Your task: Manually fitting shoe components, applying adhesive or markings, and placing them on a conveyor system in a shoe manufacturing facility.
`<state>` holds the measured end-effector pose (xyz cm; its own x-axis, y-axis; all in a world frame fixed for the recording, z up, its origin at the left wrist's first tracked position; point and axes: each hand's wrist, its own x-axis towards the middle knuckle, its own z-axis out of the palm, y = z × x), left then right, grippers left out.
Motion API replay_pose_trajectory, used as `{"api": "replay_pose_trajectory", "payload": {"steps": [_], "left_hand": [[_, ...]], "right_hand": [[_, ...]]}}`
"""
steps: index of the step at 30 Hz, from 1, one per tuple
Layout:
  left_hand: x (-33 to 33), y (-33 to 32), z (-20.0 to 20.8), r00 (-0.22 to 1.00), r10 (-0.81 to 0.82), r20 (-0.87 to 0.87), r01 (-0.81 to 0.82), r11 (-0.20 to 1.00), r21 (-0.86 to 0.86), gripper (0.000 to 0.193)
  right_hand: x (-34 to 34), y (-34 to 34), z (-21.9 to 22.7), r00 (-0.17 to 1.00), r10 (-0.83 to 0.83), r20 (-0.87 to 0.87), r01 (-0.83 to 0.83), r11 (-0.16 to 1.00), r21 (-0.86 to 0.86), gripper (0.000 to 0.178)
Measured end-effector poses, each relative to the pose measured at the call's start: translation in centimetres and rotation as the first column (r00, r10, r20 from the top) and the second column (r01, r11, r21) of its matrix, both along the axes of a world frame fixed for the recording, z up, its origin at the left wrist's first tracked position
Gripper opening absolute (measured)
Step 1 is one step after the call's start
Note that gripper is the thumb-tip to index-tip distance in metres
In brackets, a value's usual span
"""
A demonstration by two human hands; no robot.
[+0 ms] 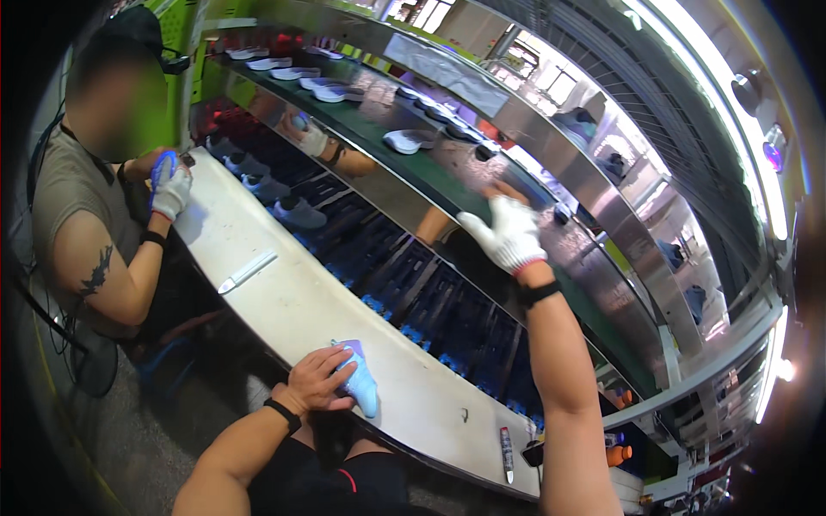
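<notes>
My left hand (pixel 322 379), ungloved, curls its fingers over a light blue shoe upper (pixel 363 385) with a lilac patch, close to the near edge of the white worktop (pixel 310 301). A white glove covers most of my right hand (pixel 509 230), which is stretched out over the green conveyor belt (pixel 443 190). Its thumb stands apart from the fingers, and no object shows in it; the fingertips are smeared by motion. On the belt, left of this hand, lies a pale shoe sole (pixel 409 140).
More soles (pixel 331 89) line the belt's far left. Below it, grey shoes (pixel 297 212) sit on a dark slatted conveyor (pixel 404 292). At left a co-worker (pixel 103 206) holds a blue item. A white tube (pixel 248 272) and a marker-like tube (pixel 507 454) lie on the worktop.
</notes>
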<state>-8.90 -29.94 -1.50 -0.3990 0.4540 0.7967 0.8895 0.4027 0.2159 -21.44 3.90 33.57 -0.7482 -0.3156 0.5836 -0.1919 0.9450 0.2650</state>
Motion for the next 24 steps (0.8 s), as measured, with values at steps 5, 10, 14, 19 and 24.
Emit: {"api": "replay_pose_trajectory", "payload": {"steps": [5,10,14,19,24], "left_hand": [[-0.9,0.4,-1.1,1.0,-0.012,-0.023,0.013,1.0,0.026,0.073],[-1.5,0.5,-1.5,0.998,-0.011,-0.059,0.013,0.999,0.034,0.074],[-1.6,0.2,-1.6,0.997,-0.016,-0.082,0.017,1.0,0.016,0.076],[-1.1,0.0,-2.3,1.0,-0.007,0.008,0.007,1.0,0.006,0.082],[4.3,1.0,1.4,0.964,0.039,0.264,-0.023,0.998,-0.061,0.091]], "right_hand": [[-7.8,-8.5,-2.3,0.955,-0.052,0.292,0.043,0.998,0.039,0.092],[-11.6,-12.6,-1.0,0.937,-0.056,0.344,0.063,0.998,-0.007,0.099],[-11.3,-14.0,-0.5,0.955,-0.002,0.296,0.049,0.987,-0.152,0.097],[-7.8,-13.0,-1.0,0.967,0.016,0.253,0.062,0.953,-0.296,0.062],[-4.2,-7.2,-3.9,0.986,0.128,-0.105,-0.157,0.925,-0.347,0.035]]}}
